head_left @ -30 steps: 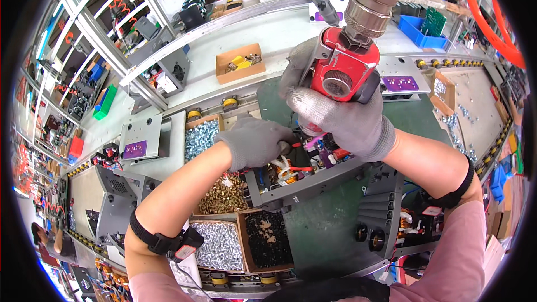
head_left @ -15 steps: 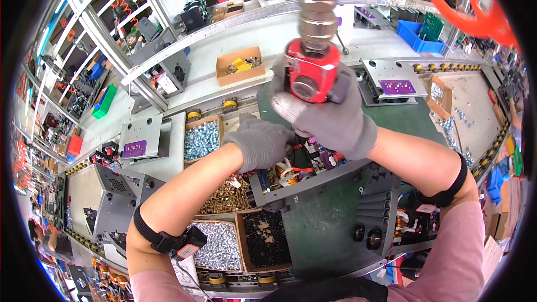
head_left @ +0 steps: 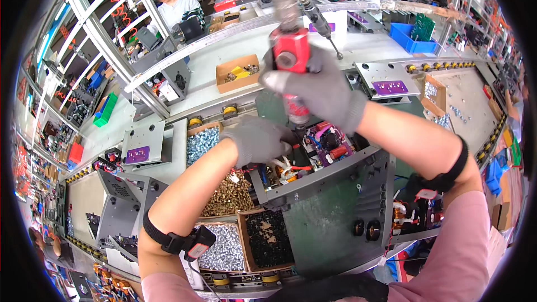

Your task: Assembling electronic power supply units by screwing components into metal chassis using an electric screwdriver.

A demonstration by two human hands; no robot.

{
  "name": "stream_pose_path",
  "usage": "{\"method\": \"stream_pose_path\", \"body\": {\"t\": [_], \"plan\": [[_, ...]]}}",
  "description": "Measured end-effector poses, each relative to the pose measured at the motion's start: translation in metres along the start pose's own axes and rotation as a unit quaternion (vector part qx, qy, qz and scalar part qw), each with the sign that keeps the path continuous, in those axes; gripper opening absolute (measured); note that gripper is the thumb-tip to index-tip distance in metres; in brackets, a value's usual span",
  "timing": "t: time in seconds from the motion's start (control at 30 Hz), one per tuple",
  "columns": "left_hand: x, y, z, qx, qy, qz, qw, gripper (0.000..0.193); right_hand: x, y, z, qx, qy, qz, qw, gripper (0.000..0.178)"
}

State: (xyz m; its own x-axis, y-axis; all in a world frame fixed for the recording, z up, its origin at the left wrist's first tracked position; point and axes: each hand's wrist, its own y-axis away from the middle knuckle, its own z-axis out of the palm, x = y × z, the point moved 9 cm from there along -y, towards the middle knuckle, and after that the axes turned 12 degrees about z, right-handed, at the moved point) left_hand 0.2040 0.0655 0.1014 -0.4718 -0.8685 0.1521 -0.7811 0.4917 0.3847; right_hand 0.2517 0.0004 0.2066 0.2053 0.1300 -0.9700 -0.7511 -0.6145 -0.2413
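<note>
My right hand (head_left: 327,86), in a grey glove, grips a red power screwdriver (head_left: 292,50) that stands nearly upright. Its lower end is above the far side of an open metal chassis (head_left: 313,182). A purple circuit board (head_left: 330,144), wires and coils sit inside that chassis. At the chassis's left side is my left hand (head_left: 254,141), also gloved, with its fingers curled inward; what they hold, if anything, is hidden. Beside this hand lie a box of bluish screws (head_left: 202,144) and a heap of brass-coloured fasteners (head_left: 229,197).
Trays of silver screws (head_left: 221,249) and black screws (head_left: 268,240) stand near me. A second screwdriver (head_left: 319,19) hangs beyond the chassis. Metal plates (head_left: 386,78) with purple boards flank the work area. A cardboard box (head_left: 238,72) stands farther back, and a co-worker (head_left: 178,8) is beyond.
My right hand has shifted the screwdriver left and farther away, uncovering more of the circuit board. The second screwdriver now shows more fully. My left hand stays by the chassis.
</note>
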Motion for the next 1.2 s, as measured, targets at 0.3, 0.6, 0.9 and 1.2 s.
{"method": "stream_pose_path", "body": {"t": [0.3,0.6,0.9,1.2], "plan": [[-0.079,0.080,-0.002,0.451,0.064,-0.135,0.880,0.049,-0.130,0.202,-0.186,0.253,0.242,-0.119,0.929,0.043],[-0.079,0.031,0.040,0.406,0.622,-0.119,0.658,0.057,0.086,0.519,-0.369,0.408,0.574,0.416,0.575,0.066],[-0.122,0.025,0.063,0.419,0.639,-0.112,0.635,0.053,0.007,0.388,-0.310,0.434,0.383,0.169,0.798,0.031],[-0.140,0.052,0.044,0.543,0.552,-0.163,0.611,0.053,0.028,0.248,-0.293,0.349,0.486,0.248,0.762,0.030]]}}
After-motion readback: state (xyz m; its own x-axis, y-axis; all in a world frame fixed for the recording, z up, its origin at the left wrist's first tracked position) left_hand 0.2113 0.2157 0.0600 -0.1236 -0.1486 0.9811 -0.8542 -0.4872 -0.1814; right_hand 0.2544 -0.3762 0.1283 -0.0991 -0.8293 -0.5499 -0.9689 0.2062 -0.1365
